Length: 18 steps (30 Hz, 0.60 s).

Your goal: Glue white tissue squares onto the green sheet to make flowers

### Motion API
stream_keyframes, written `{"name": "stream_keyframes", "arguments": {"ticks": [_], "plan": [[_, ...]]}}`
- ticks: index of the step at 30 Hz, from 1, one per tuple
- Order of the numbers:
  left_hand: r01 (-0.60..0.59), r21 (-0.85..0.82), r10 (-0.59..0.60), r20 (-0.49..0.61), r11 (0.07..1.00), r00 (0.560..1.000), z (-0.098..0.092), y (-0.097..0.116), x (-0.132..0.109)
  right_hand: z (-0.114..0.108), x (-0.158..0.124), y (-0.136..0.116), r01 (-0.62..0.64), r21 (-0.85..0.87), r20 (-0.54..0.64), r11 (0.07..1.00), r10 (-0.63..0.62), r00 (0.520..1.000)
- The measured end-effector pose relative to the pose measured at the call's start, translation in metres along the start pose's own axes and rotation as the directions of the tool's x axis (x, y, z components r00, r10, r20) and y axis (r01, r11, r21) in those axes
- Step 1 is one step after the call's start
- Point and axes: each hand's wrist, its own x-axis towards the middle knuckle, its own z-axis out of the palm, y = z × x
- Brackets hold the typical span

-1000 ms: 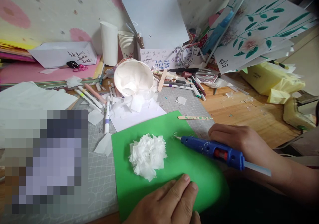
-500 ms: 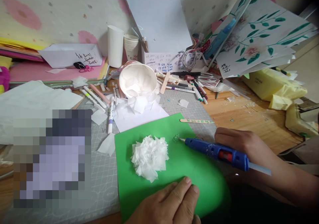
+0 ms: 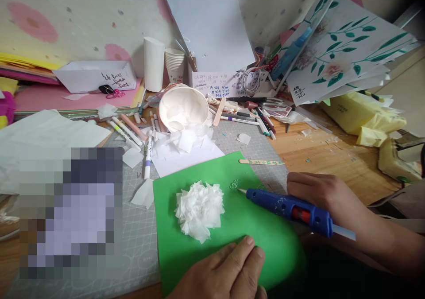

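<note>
My right hand [image 3: 315, 186] is wrapped round the handle of a blue hot glue gun [image 3: 282, 203], with a clear glue stick [image 3: 343, 232] poking out of its back end. The gun's nozzle points left, just right of a squiggle of clear glue [image 3: 233, 184] on a green sheet of paper [image 3: 245, 219]. Flat on the near part of that sheet lies my left hand [image 3: 229, 272], fingers stretched out and holding nothing. To the left of the glue, a fluffy clump of white tissue pieces [image 3: 199, 210] sits on the green paper.
Behind the sheet, a paper tub [image 3: 199, 108] lies tipped with tissue squares [image 3: 183, 139] at its mouth. A wooden stick [image 3: 260, 161] rests by the sheet's far right edge. Markers [image 3: 148, 155] and a cutting mat [image 3: 133, 246] are at left; a yellow tissue pack [image 3: 358, 113] stands right.
The glue gun has shifted slightly, and its nozzle now sits a little lower, apart from the glue squiggle. My left hand has stayed in place on the green paper.
</note>
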Motion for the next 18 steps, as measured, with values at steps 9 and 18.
{"name": "stream_keyframes", "arguments": {"ticks": [9,18], "plan": [[0.023,0.007,-0.023,-0.007,1.0,1.0,0.001,0.001,-0.001,-0.003,0.002,0.001,-0.093,0.103,0.085,0.99,0.084,0.993],[0.041,0.018,-0.041,-0.013,0.999,0.999,-0.001,0.001,0.0,-0.007,0.01,0.007,-0.196,0.2,0.142,0.96,0.17,0.975]]}}
